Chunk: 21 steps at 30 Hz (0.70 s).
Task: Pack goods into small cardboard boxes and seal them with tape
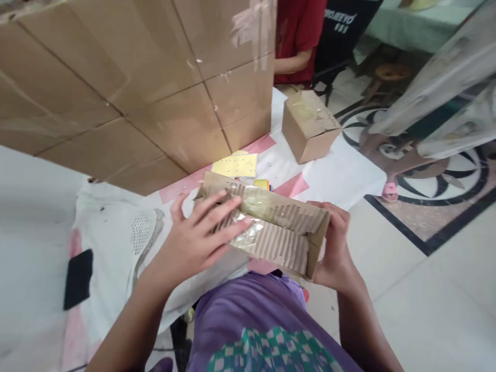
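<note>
A small cardboard box is held tilted in front of my body, over the near edge of the table. Strips of shiny clear tape and torn, ridged cardboard show on its facing side, with a lengthwise gap between the flaps. My left hand lies across its left part, fingers spread and touching the taped flaps. Around the right end, my right hand is closed, its fingers partly hidden behind the box. Just beyond the box lie a yellow dotted card and a small yellow object.
A large taped cardboard panel stands at the back left. Another cardboard box sits on the white-covered table at right. A dark flat object lies at left. Beyond the panel is a person in a red shirt.
</note>
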Available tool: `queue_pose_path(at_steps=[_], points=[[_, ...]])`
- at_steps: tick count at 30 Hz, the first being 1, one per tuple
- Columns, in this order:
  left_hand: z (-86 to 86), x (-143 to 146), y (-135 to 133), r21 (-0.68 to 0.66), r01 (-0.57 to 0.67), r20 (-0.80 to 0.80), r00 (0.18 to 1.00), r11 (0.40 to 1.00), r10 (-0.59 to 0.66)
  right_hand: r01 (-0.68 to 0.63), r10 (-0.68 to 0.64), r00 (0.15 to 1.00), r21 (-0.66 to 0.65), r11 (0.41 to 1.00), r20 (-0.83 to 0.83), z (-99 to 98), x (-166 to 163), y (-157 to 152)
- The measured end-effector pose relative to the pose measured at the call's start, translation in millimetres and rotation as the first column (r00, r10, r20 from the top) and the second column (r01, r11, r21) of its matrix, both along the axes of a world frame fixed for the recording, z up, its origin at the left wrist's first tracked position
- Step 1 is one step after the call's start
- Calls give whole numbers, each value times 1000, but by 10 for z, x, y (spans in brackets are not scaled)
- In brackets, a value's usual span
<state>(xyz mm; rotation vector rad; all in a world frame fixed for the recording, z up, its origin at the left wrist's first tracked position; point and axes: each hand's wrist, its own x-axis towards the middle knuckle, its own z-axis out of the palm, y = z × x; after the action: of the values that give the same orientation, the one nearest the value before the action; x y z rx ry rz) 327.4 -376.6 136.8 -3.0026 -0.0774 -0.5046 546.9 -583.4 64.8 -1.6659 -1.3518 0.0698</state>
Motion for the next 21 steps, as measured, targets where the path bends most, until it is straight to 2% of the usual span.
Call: queue_pose_path(at_steps=[2, 5, 8, 10, 12, 14, 17, 21], points=[[-77, 360, -92, 20, 133, -4, 991, 991, -133, 143, -142, 989, -26, 989, 41, 21, 125, -243], [-270, 865, -247, -7, 268, 109, 958, 963, -266, 282, -281, 958, -10, 959, 63, 3, 347, -529], [-436, 1224, -377, -13, 321, 235, 922, 947, -309, 385, -385, 923, 3, 923, 15, -112, 575, -690], [-507, 1342, -434, -29, 320, 300, 906, 947, -297, 498, -498, 866, -16, 867, -47, -263, 715, -716], [-569, 1360, -448, -68, 304, 341, 902, 950, -264, 609, -611, 785, -52, 792, -103, -457, 845, -674], [-643, 1298, -407, -116, 276, 339, 914, 954, -223, 665, -670, 731, -85, 742, -130, -656, 965, -569], [-774, 1110, -276, -182, 180, 269, 955, 967, -128, 689, -692, 709, -81, 721, -133, -872, 1119, -341], [-931, 790, -116, -252, -10, 195, 979, 968, 61, 694, -691, 711, -29, 719, -132, -966, 1324, -64]])
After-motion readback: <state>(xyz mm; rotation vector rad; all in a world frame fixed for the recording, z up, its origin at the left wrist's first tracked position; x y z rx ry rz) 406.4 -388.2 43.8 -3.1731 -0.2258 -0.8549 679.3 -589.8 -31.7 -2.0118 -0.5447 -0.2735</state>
